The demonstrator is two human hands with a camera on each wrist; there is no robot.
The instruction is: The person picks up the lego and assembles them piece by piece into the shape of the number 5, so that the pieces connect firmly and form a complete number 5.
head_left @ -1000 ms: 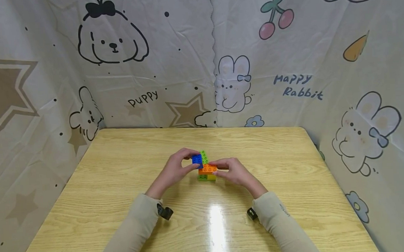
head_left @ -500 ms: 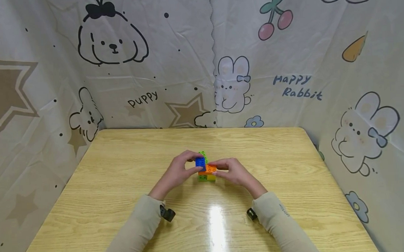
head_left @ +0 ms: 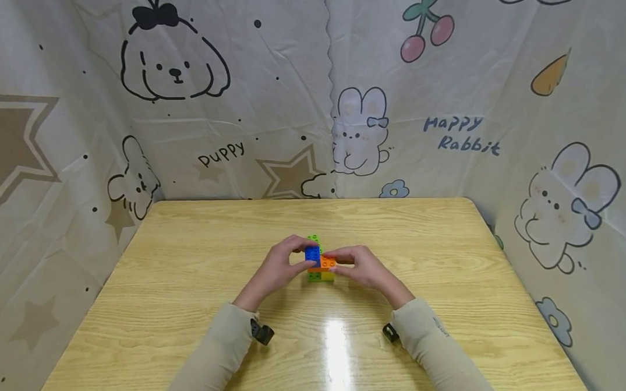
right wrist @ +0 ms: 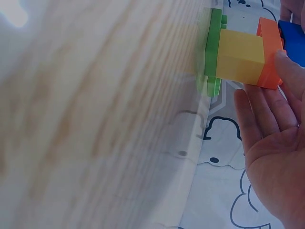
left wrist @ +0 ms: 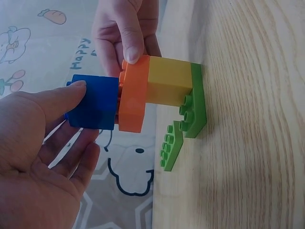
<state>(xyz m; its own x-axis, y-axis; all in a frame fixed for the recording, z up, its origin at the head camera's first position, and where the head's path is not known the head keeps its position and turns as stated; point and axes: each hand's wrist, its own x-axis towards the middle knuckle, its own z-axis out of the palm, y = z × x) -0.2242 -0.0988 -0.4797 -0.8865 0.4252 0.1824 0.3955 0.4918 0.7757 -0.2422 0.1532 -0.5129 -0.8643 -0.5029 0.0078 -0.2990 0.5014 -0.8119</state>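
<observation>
Between the thumb and fingers of my left hand (head_left: 280, 267) is a blue toy building block (left wrist: 97, 102). It sits at the left end of the orange block (left wrist: 132, 106), and some orange studs still show along the joint in the left wrist view. My right hand (head_left: 362, 267) pinches the orange block's right end. Below the orange block stands a yellow block (right wrist: 240, 55), fixed on a green plate (left wrist: 196, 112) that rests on the table. Behind lies another green studded piece (left wrist: 172, 147), partly hidden in the head view by the blue block and left hand.
The wooden table (head_left: 199, 235) extends around the blocks on every side. A patterned cloth (head_left: 286, 56) hangs at its back and sides. Each sleeve carries a small black wrist camera (head_left: 262, 332).
My left hand has moved the blue block slightly right and down onto the orange block's left end. My right hand keeps its grip on the orange block, nearly still.
</observation>
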